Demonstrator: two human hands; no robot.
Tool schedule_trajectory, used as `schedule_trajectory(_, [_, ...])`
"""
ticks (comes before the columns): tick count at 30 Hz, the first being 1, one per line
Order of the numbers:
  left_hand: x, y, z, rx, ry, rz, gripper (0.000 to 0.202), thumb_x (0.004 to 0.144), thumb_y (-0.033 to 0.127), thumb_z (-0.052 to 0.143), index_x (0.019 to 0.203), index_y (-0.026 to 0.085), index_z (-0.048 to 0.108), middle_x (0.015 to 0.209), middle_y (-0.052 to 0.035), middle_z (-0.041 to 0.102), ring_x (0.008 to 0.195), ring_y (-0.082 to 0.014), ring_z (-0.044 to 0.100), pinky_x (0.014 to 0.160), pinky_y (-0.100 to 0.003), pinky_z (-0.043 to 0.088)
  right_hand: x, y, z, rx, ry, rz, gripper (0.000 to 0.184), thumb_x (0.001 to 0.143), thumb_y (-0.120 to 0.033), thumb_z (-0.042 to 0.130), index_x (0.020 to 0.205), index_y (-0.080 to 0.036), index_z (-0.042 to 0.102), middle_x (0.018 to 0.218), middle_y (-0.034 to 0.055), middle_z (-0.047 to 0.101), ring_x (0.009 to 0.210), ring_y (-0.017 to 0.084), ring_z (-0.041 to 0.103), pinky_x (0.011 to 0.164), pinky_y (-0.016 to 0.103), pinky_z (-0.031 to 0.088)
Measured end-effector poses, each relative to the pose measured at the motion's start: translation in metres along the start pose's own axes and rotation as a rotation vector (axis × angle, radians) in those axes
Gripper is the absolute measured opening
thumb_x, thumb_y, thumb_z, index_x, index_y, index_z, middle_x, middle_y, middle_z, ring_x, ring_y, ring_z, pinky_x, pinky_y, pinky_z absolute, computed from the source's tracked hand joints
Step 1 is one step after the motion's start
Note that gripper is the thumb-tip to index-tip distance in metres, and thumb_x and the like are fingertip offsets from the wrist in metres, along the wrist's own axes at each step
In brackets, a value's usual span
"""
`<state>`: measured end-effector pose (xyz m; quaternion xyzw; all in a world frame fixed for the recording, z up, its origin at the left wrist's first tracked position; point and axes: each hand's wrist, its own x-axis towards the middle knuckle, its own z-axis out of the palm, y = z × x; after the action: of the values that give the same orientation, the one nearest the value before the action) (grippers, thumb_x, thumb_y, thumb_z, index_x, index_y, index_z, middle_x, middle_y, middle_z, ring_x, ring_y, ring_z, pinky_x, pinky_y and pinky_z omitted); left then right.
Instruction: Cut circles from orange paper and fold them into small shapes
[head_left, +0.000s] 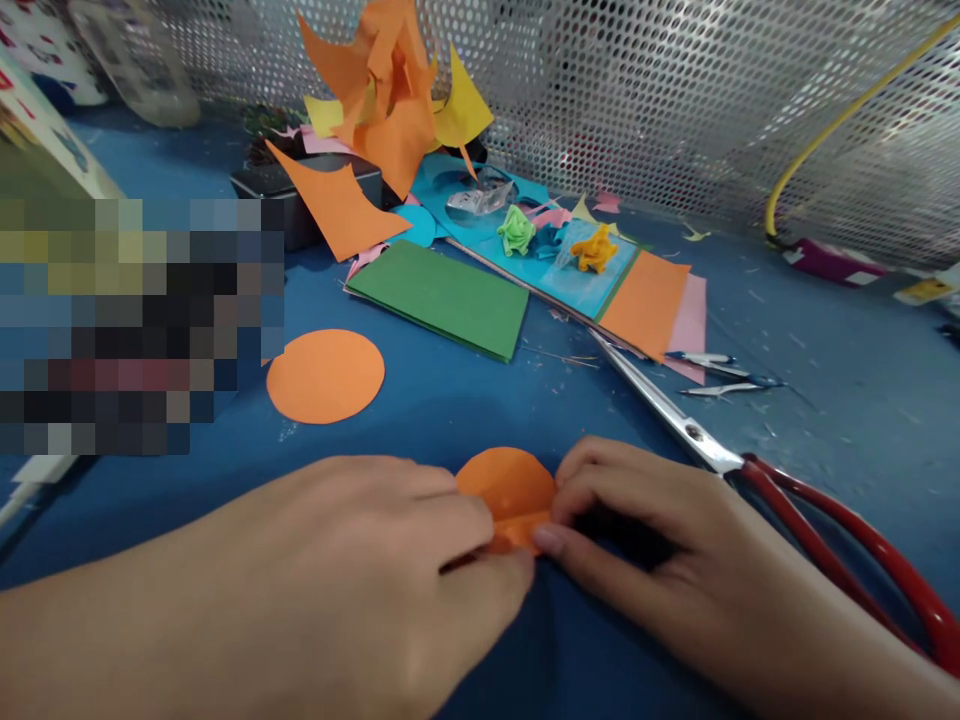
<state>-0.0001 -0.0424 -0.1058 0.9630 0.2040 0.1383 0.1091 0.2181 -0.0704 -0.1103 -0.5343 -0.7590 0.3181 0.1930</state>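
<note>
My left hand [352, 560] and my right hand [660, 540] meet low in the middle of the blue table [825, 400]. Between them lies a small orange paper circle [506, 482], its near edge folded up. The fingers of both hands pinch that folded edge. A second, flat orange paper circle [325, 375] lies on the table farther back on the left. Red-handled scissors [750, 470] lie just right of my right hand, blades pointing away to the upper left.
A green paper sheet [442, 295] and a stack of cyan, orange and pink sheets [652, 300] lie behind, carrying small crumpled paper flowers [592, 248]. Orange and yellow offcuts [390, 90] pile at the back. A perforated metal wall [675, 90] and yellow cable [840, 120] close the rear.
</note>
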Motion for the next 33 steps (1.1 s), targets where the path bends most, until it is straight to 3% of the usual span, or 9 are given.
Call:
schedule_trajectory(7, [0.002,0.006,0.006,-0.030,-0.045,-0.041,0.023,0.085,0.015,0.041,0.088,0.023,0.063,0.080,0.0015,0.064,0.067,-0.0150,0.057,0.061,-0.027,0.046,0.000,-0.003,0.006,-0.130,0.070,-0.008,0.016,0.078,-0.018,0.053,0.062,-0.019,0.051,0.066,-0.0017,0.053,0.059,0.010,0.050,0.051,0.023,0.039])
schedule_trajectory(13, [0.000,0.008,0.008,-0.057,-0.092,-0.093,0.028,0.085,0.014,0.035,0.086,0.025,0.061,0.083,0.0028,0.064,0.071,-0.0157,0.058,0.064,-0.029,0.045,0.000,-0.001,0.009,-0.143,0.096,-0.010,0.016,0.078,-0.018,0.052,0.063,-0.019,0.049,0.067,-0.0009,0.052,0.060,0.011,0.050,0.053,0.023,0.039])
schedule_trajectory(19, [-0.002,0.013,0.004,-0.118,-0.190,-0.231,0.026,0.083,0.015,0.039,0.094,0.029,0.059,0.093,0.0059,0.064,0.079,-0.0144,0.060,0.072,-0.028,0.046,0.000,0.000,0.008,-0.150,0.078,-0.015,0.017,0.080,-0.019,0.051,0.064,-0.019,0.050,0.067,-0.0004,0.052,0.061,0.011,0.050,0.053,0.023,0.039])
schedule_trajectory(26, [-0.006,0.006,0.011,-0.105,-0.064,-0.140,0.028,0.086,0.016,0.036,0.097,0.027,0.059,0.095,0.0031,0.065,0.080,-0.0156,0.061,0.073,-0.030,0.048,0.000,0.000,0.008,-0.113,0.076,-0.006,0.019,0.084,-0.020,0.048,0.065,-0.019,0.051,0.068,-0.0005,0.050,0.059,0.011,0.049,0.052,0.024,0.037])
schedule_trajectory(33, [-0.013,0.015,0.029,0.035,0.071,-0.012,0.028,0.084,0.015,0.046,0.106,0.023,0.061,0.106,-0.0029,0.065,0.099,-0.0213,0.059,0.087,-0.036,0.048,-0.001,0.002,0.005,-0.161,0.100,-0.052,0.011,0.080,-0.016,0.053,0.069,-0.018,0.053,0.068,-0.0002,0.053,0.060,0.011,0.051,0.052,0.023,0.039])
